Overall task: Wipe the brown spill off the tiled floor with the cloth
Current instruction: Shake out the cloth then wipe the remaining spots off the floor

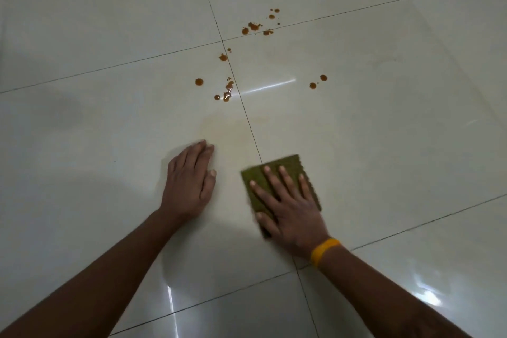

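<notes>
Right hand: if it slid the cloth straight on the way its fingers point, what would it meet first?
The right hand presses the cloth flat. Its fingers point up and slightly left, so it would probably cross bare tile, reaching no brown drops first; depth is uncertain.

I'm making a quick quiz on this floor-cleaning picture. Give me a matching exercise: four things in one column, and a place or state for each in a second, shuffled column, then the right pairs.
Things:
1. left hand
2. right hand
3. wristband
4. brown spill

Place or state:
A. scattered in drops, beyond both hands
B. yellow, around the right wrist
C. flat on the bare tiled floor
D. pressed flat on the green cloth

Pairs: 1-C, 2-D, 3-B, 4-A
</notes>
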